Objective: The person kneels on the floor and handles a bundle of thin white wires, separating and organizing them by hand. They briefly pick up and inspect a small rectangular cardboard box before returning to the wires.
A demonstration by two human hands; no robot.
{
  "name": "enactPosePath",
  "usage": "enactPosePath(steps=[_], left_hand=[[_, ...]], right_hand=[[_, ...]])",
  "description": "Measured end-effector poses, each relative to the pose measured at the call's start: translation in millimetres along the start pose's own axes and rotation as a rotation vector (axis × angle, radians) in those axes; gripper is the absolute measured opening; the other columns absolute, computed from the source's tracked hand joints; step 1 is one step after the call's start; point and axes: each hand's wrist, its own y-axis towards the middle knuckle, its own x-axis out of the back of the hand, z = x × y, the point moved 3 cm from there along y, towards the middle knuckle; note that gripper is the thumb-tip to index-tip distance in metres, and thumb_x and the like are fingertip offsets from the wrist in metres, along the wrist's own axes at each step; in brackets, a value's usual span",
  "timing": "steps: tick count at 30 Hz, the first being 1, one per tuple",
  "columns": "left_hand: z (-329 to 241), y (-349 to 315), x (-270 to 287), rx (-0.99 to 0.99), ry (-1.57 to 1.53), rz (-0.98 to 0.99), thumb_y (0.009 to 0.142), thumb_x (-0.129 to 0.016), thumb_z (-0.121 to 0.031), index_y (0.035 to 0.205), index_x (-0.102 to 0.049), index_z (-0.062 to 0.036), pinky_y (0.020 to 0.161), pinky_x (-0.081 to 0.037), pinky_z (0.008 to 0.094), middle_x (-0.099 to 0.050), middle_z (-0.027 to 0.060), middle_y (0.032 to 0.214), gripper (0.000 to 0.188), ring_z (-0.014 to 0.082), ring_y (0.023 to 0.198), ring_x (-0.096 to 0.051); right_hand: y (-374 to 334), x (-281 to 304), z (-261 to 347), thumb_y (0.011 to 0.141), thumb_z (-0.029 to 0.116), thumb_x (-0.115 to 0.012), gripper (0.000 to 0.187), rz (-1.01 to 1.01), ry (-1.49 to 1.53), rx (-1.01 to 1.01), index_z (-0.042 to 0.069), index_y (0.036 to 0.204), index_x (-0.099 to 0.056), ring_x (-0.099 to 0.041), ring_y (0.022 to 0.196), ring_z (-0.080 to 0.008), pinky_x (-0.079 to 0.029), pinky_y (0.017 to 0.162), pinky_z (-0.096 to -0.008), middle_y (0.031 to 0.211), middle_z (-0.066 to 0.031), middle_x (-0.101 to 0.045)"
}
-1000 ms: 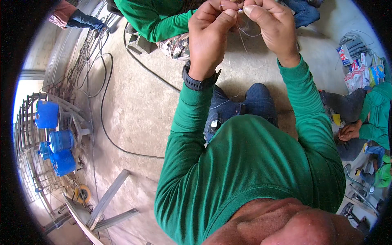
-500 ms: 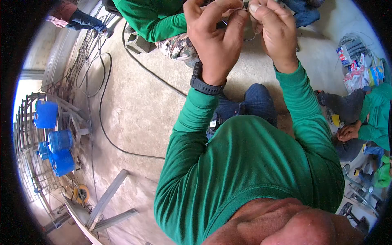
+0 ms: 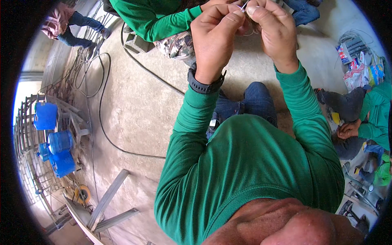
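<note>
Up at the top edge, both my hands meet over a thin, pale strand (image 3: 244,5), like a fine wire or thread. My left hand (image 3: 213,47) pinches it between thumb and forefinger. Beside it, my right hand (image 3: 274,36) is closed in a pinch on the strand too, thumb against the fingers. A fine loop of it seems to hang below the fingertips, and the upper end is cut off by the picture edge. A black watch (image 3: 203,85) sits on my left wrist.
A person in a green sleeve (image 3: 153,24) sits just ahead. Black cable (image 3: 103,122) curves over the floor at left, near blue water jugs (image 3: 60,141) and metal bars (image 3: 108,198). Plastic bags (image 3: 361,73) and seated people (image 3: 371,118) are at right.
My left hand has tilted and shifted slightly, and the strand shows more plainly between the fingertips. At far left, a walking person has come further into view.
</note>
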Motion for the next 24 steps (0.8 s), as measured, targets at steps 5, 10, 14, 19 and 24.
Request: enactPosePath(steps=[5, 10, 14, 19, 24], left_hand=[[-6, -1, 7, -0.048, 0.104, -0.009, 0.093, -0.057, -0.003, 0.097, -0.060, -0.0003, 0.067, -0.046, 0.0207, -0.062, 0.0029, 0.082, 0.006, 0.0088, 0.072, -0.058], [-11, -2, 1, -0.340, 0.134, -0.063, 0.087, -0.060, 0.007, 0.101, -0.057, -0.0010, 0.069, -0.046, 0.0207, -0.059, 0.0028, 0.088, 0.016, 0.0090, 0.074, -0.055], [-20, -6, -11, -0.627, 0.587, -0.085, 0.084, -0.062, 0.008, 0.097, -0.059, 0.0012, 0.071, -0.043, 0.0194, -0.056, 0.0044, 0.095, 0.016, 0.0086, 0.078, -0.053], [-14, -7, -8, -0.546, 0.536, -0.071, 0.079, -0.065, 0.010, 0.093, -0.062, 0.0044, 0.069, -0.045, 0.0223, -0.057, 0.0083, 0.096, 0.015, 0.0136, 0.078, -0.056], [-29, -10, 4, -0.700, 0.808, -0.062, 0.076, -0.068, 0.003, 0.089, -0.065, 0.0006, 0.069, -0.050, 0.0292, -0.061, 0.0107, 0.088, 0.014, 0.0207, 0.076, -0.062]], right_hand=[[0, 3, 3, 0.093, 0.011, -0.056, 0.014, 0.048, -0.163, 0.111, 0.002, 0.083, -0.057, -0.047, 0.064, -0.0038, -0.039, 0.056, -0.0200, 0.072, 0.0023, -0.055], [1, -3, 5, 0.092, 0.009, -0.055, 0.014, -0.019, -0.117, 0.125, 0.002, 0.080, -0.058, -0.044, 0.064, -0.0023, -0.037, 0.056, -0.0197, 0.070, 0.0039, -0.053], [-1, -2, 9, 0.091, 0.009, -0.054, 0.014, -0.087, -0.191, 0.003, 0.002, 0.080, -0.058, -0.042, 0.063, -0.0021, -0.035, 0.055, -0.0196, 0.070, 0.0058, -0.052], [-4, -6, 14, 0.091, 0.010, -0.054, 0.013, -0.075, -0.190, -0.065, 0.003, 0.081, -0.059, -0.042, 0.062, -0.0025, -0.035, 0.056, -0.0194, 0.069, 0.0063, -0.051], [-5, -3, 13, 0.090, 0.012, -0.062, 0.015, 0.000, -0.537, 0.321, 0.001, 0.099, -0.068, -0.064, 0.075, -0.0140, -0.051, 0.070, -0.0278, 0.085, -0.0089, -0.069]])
